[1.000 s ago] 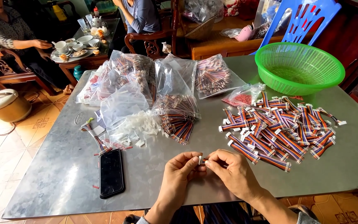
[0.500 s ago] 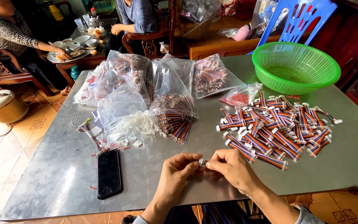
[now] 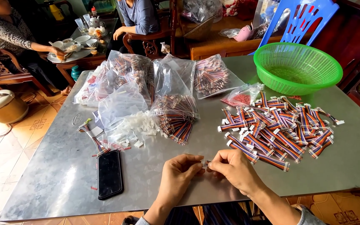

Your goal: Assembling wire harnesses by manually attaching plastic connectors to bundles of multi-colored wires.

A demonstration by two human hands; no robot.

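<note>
My left hand (image 3: 179, 173) and my right hand (image 3: 235, 170) meet over the near edge of the grey metal table (image 3: 55, 183), both pinching one small white connector piece (image 3: 206, 163) between their fingertips. Just beyond my right hand lies a wide heap of short multicoloured wire harnesses with white plugs (image 3: 276, 130). A loose pile of white plastic connector housings (image 3: 136, 129) spills from a clear bag to the left of my hands.
A black phone (image 3: 109, 173) lies face up at the near left. Clear bags of wire harnesses (image 3: 176, 109) crowd the table's middle and back. A green plastic basket (image 3: 298, 68) stands at the far right. Two people sit at a small table (image 3: 78, 46) behind.
My hands keep working the small connector in the same spot. The view has shifted slightly; the seated person at far left has moved an arm over the small table.
</note>
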